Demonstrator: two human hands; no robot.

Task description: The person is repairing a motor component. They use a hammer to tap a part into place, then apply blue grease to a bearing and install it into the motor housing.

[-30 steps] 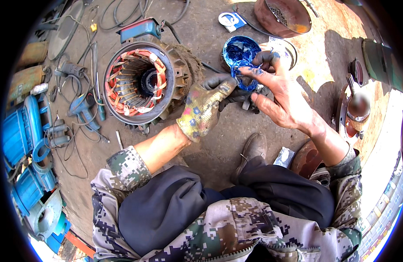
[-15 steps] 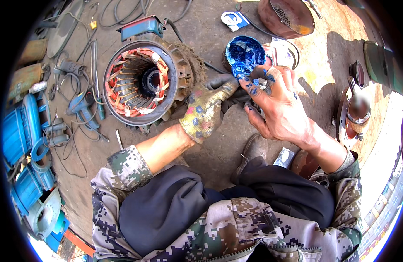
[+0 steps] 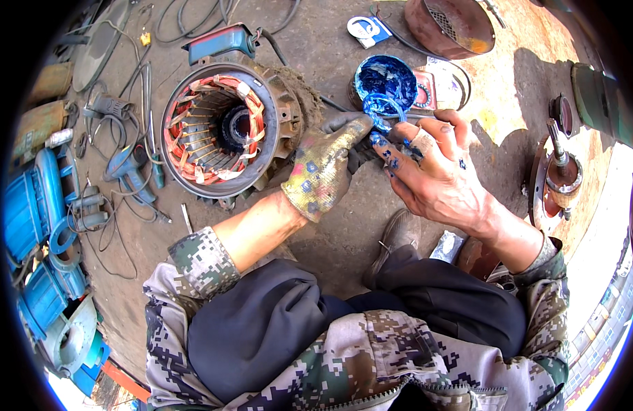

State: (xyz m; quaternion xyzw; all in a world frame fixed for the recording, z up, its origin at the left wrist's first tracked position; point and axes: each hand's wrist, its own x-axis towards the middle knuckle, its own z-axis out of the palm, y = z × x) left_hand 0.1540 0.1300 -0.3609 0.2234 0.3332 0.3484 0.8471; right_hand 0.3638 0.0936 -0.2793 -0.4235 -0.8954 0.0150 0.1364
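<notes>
My left hand [image 3: 321,164], in a stained yellow and grey glove, is closed on a ring-shaped part [image 3: 385,109] coated in blue grease. The ring looks like a bearing; its lower edge is hidden by fingers. My bare right hand [image 3: 440,164] is beside it, index finger and thumb curled together and smeared with blue grease. Those fingertips are close to the ring's lower edge; what they pinch, if anything, cannot be made out. Just beyond the ring stands an open tub [image 3: 386,74] of blue grease.
Left of my gloved hand lies a motor housing [image 3: 279,123] with copper windings [image 3: 258,109]. Beyond the tub are a rusty round drum [image 3: 450,27] and a blue-and-white box [image 3: 371,31]. A flanged part with a shaft [image 3: 562,171] stands right. Cables, a blue power tool [image 3: 129,171] and blue castings [image 3: 39,198] lie left.
My right hand has shifted slightly down, its fingers curling below the ring. More of the ring's open centre shows now. My left hand has hardly moved.
</notes>
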